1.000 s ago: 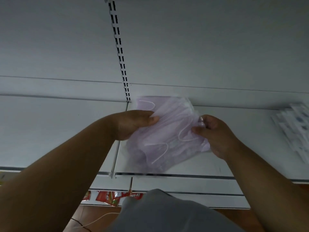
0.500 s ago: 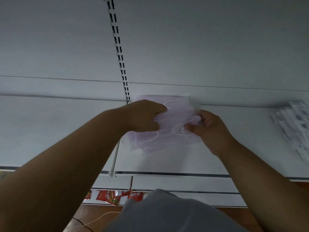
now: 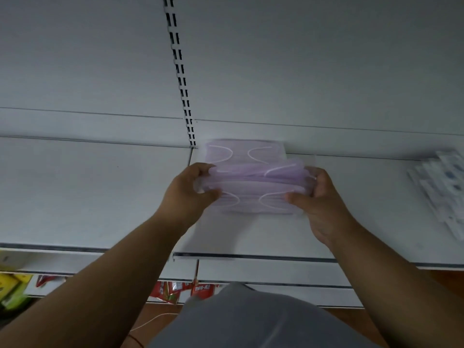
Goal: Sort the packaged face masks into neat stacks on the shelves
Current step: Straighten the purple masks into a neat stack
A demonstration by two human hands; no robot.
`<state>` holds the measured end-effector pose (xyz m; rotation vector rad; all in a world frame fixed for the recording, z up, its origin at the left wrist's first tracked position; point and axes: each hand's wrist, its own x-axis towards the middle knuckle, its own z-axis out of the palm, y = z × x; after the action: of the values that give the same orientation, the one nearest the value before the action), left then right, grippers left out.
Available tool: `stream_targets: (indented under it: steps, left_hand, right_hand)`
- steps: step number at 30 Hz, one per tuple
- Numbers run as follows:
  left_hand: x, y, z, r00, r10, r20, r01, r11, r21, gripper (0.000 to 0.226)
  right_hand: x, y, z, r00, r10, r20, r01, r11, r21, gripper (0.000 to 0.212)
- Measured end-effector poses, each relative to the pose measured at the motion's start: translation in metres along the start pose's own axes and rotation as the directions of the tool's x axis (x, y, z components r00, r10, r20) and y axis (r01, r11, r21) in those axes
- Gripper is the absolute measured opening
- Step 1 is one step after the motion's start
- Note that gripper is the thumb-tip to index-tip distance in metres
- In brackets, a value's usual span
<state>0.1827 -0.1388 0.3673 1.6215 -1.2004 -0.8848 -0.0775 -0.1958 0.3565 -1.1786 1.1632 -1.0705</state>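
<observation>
- Left hand (image 3: 187, 194) and right hand (image 3: 317, 197) gripping opposite ends of a pack of purple face masks (image 3: 256, 187).
- Pack held just above the white shelf (image 3: 100, 197), near its back wall.
- Second purple mask pack (image 3: 244, 153) lying behind, against the back.
- White packets (image 3: 442, 192) stacked far right.
- Red packets (image 3: 173, 291) on a lower level.

Single head-worn view, forward and down, close over white shelf (image 3: 251, 234).

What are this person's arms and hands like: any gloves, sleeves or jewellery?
Both forearms are bare to the frame's edge, with no sleeves showing. The left hand and right hand wear no gloves; no rings or watch are visible. A grey garment covers the body below.
</observation>
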Motion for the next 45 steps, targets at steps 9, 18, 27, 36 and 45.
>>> stream_targets:
  steps: [9,18,27,36,45]
  left_hand:
    - [-0.021,-0.008,0.004,0.999,-0.005,0.051,0.008,0.998,-0.057,0.061]
    - [-0.016,-0.016,0.007,1.000,0.024,0.019,-0.025,1.000,0.008,0.037]
    - [-0.017,-0.016,0.001,0.998,0.064,-0.011,-0.063,0.994,0.089,0.048]
    - [-0.018,-0.016,0.005,0.994,0.107,-0.023,-0.101,0.974,0.202,0.027]
    - [-0.013,-0.013,0.010,0.997,0.074,-0.023,-0.067,0.974,0.216,0.018]
  right_hand:
    - [-0.013,0.009,-0.010,0.999,-0.020,-0.035,0.011,0.972,-0.234,0.039]
    - [-0.017,-0.010,-0.002,0.985,-0.172,0.002,0.161,0.920,-0.356,0.053]
    - [-0.020,-0.011,0.009,0.961,-0.159,-0.228,0.113,0.972,-0.205,0.013]
    - [-0.018,-0.015,0.013,0.955,-0.114,-0.275,0.059,0.978,-0.201,0.010]
    - [-0.022,-0.003,-0.010,0.998,-0.050,0.041,0.061,0.934,-0.352,0.055]
